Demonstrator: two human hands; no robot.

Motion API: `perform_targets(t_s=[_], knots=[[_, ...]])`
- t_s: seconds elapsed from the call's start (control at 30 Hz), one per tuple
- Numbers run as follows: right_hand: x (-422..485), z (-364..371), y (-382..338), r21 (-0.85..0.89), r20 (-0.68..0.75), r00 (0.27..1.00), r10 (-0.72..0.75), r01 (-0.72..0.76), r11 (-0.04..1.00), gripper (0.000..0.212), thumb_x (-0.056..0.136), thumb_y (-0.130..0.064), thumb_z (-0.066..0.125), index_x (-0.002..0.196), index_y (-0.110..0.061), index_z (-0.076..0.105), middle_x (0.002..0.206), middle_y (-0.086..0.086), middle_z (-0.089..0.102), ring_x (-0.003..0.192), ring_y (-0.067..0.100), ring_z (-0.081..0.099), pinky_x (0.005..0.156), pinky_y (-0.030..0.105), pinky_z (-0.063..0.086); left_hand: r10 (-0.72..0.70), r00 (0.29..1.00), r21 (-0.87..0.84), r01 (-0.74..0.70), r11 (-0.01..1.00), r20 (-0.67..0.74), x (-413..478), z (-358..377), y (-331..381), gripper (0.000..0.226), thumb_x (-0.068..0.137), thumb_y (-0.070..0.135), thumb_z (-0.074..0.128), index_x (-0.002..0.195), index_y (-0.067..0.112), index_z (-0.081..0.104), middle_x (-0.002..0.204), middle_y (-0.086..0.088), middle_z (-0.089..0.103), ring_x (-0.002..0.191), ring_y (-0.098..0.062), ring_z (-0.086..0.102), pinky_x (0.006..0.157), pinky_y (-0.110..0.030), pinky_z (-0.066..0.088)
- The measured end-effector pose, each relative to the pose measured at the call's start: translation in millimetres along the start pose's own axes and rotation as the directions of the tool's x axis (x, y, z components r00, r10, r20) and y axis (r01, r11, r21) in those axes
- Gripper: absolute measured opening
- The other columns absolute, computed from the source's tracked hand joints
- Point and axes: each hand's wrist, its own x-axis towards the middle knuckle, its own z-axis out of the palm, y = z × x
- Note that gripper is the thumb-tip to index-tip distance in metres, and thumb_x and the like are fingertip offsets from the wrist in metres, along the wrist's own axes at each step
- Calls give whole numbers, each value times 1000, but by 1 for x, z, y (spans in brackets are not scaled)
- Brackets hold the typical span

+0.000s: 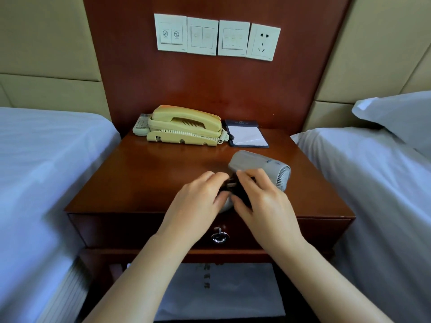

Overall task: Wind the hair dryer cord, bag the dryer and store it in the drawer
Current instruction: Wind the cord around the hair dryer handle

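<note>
A grey hair dryer [254, 163] lies on the wooden nightstand [144, 178], its fan grille facing right. Its handle points toward me and is mostly covered by my hands. My left hand [198, 201] grips the black plug [229, 183], whose two metal prongs show between my hands. My right hand [261, 201] closes over the dark wound cord on the handle. The drawer [144, 229] below the top is closed, with a metal ring pull [219, 236] at its middle. A pale bag [219, 285] with dark lettering lies on the shelf under the drawer.
A cream telephone [184, 127], a remote control [141, 124] and a notepad in a dark folder [247, 136] stand at the back of the nightstand. Wall switches and a socket [264, 41] sit above. Beds with white sheets flank both sides; a pillow [396, 113] is at right.
</note>
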Motion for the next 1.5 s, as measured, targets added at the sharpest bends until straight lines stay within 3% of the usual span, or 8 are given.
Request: perform_targets(t_s=[0.17,0.47,0.67,0.8,0.97,1.13,1.33,1.5], knots=[[9,4,6,-56,-7,1000,-13,12,998,33,77,-25,61,102,-5,65,94,6,64,69,25,65,49,24,45,-206,978,-185,209,960,36,-10,-1,-2,41,81,35,66,119,22,58,113,11,53,104,-9,55,83,-31,50],[12,-2,15,-191,-19,996,-86,81,978,40,87,-35,41,94,-8,69,82,5,62,68,26,58,52,24,37,-343,914,-64,365,929,218,-8,-3,-5,21,95,35,46,115,28,46,96,-1,64,88,-27,65,72,-39,52],[5,3,16,-43,-70,996,-61,58,997,33,88,-32,45,100,-6,62,86,7,63,74,26,57,62,29,43,-273,926,-101,308,946,262,-6,-9,-7,9,94,35,47,101,30,44,83,4,57,57,-15,44,51,-32,32],[8,-1,17,367,-55,967,250,-214,905,27,91,-31,42,105,-13,56,84,-7,63,78,19,62,65,30,45,-270,929,-120,307,944,252,-8,-15,-5,8,92,34,50,97,29,46,88,2,63,54,-14,48,51,-32,37],[9,-10,18,545,-121,955,269,-163,822,12,90,-24,48,101,-25,54,85,-15,61,81,-2,59,67,5,40,-364,911,-173,398,901,196,-7,-11,1,14,90,36,53,88,24,47,85,2,62,63,-20,62,60,-33,48],[0,3,11,425,-34,999,20,-4,905,29,84,-19,61,112,-11,63,98,-6,53,86,4,53,75,4,39,-480,871,-329,485,810,101,-3,-2,1,12,90,30,57,86,21,51,78,3,61,56,-15,61,50,-28,50],[-8,20,17,438,-34,999,4,11,899,44,83,-15,64,127,-16,57,98,-13,52,88,-2,53,76,6,41,-568,795,-568,574,589,213,-1,8,5,9,90,23,57,96,21,50,80,-6,57,49,-12,52,38,-20,37],[-7,21,8,507,23,996,85,-85,858,29,81,-12,70,99,-28,52,86,-26,51,85,-13,51,69,2,38,-653,711,-641,633,434,260,8,14,6,6,93,23,54,94,22,48,80,-4,53,52,-13,50,38,-21,36]])
